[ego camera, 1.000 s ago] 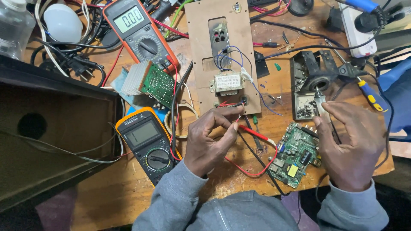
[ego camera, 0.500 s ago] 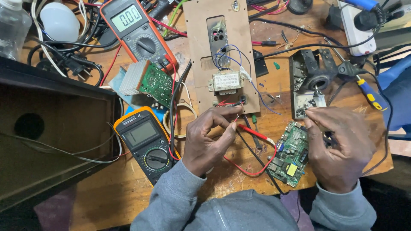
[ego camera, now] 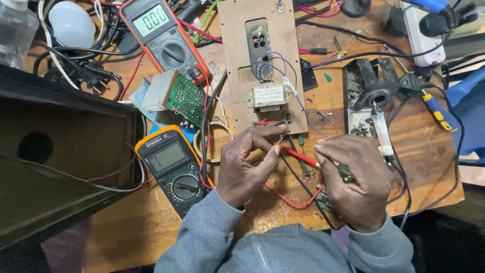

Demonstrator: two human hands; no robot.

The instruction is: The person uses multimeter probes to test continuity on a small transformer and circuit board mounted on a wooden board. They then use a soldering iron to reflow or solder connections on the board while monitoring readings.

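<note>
Fingers [ego camera: 323, 147] of both hands pinch the red probe [ego camera: 299, 155] between them.

The right hand [ego camera: 356, 179] covers most of the green circuit board [ego camera: 345, 173]; only slivers show. The red probe [ego camera: 299, 155] vanishes under the fingertips of both hands. The bottle [ego camera: 15, 30] at the desk's [ego camera: 126, 237] far left corner is cut by the frame, as is the white power strip [ego camera: 422, 30] at the far right.

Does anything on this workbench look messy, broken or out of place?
Mostly clutter: cables tangle at the bench's back left, and a bare green circuit board lies tilted beside the orange multimeter. Pale debris litters the wood near the left hand.
</note>
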